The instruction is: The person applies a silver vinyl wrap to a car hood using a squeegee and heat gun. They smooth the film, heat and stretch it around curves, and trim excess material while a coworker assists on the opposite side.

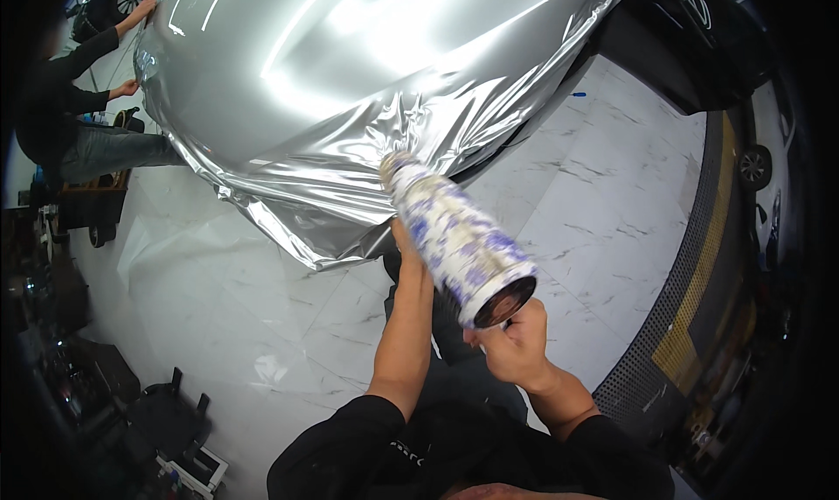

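My right hand is wrapped round the handle of a heat gun with a mottled white and purple barrel. Its narrow nozzle points forward at a large silver wrap film draped over a car's front end. Bunched creases gather in the film just beyond the nozzle. At the film's loose lower edge is my left hand, largely covered by the heat gun's barrel; the tight folds run in to it, and it appears closed on the film, though most fingers are hidden.
At the far left a co-worker holds the film's other edge with both hands. A dark open car door or panel stands at upper right. Black and yellow floor grating curves along the right. A black chair stands lower left.
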Demonstrator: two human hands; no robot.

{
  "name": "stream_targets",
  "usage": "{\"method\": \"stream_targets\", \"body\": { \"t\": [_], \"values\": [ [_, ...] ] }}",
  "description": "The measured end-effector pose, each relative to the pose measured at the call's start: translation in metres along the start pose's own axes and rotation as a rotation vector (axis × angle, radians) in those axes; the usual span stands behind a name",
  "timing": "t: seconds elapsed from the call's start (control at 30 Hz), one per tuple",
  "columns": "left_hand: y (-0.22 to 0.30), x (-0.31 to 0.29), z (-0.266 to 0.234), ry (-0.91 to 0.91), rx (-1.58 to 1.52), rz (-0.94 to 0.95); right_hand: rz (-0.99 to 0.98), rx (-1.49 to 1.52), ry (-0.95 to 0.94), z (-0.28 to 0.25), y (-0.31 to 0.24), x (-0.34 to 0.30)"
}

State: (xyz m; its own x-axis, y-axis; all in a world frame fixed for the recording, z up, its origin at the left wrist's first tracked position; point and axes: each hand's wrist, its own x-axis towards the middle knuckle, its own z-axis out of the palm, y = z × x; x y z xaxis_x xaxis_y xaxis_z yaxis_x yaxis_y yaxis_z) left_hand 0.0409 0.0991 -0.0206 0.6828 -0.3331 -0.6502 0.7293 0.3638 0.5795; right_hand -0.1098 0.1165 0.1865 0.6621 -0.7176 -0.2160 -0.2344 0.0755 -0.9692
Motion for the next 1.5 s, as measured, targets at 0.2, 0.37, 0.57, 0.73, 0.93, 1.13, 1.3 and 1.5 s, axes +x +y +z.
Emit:
{"method": "stream_targets", "body": {
  "t": [0.2, 0.37, 0.57, 0.73, 0.93, 1.13, 1.3, 1.5],
  "values": [
    [0.000, 0.010, -0.019, -0.185, 0.053, -0.005, 0.013, 0.016, -0.025, -0.001, -0.001, 0.007],
    [0.006, 0.004, -0.005, -0.128, 0.016, -0.040, 0.081, 0.136, 0.048, -0.016, 0.004, -0.002],
    [0.017, 0.004, -0.009, -0.228, -0.039, -0.080, 0.106, 0.393, 0.112, -0.063, 0.034, -0.017],
    [0.009, 0.010, -0.011, -0.206, 0.049, -0.048, 0.278, 0.547, 0.293, -0.105, 0.074, -0.058],
    [0.003, 0.009, -0.003, -0.161, 0.079, -0.019, 0.672, 0.331, 0.319, -0.114, 0.205, -0.065],
    [0.003, 0.018, -0.012, -0.180, 0.126, -0.039, 0.759, -0.799, -0.133, -0.029, 0.405, -0.044],
    [-0.002, 0.023, -0.015, -0.139, 0.125, -0.081, 0.736, -1.039, -0.566, 0.050, 0.485, -0.053],
    [-0.003, 0.030, -0.024, -0.183, 0.163, -0.070, 0.520, -1.265, -0.722, 0.080, 0.559, -0.064]
  ]
}}
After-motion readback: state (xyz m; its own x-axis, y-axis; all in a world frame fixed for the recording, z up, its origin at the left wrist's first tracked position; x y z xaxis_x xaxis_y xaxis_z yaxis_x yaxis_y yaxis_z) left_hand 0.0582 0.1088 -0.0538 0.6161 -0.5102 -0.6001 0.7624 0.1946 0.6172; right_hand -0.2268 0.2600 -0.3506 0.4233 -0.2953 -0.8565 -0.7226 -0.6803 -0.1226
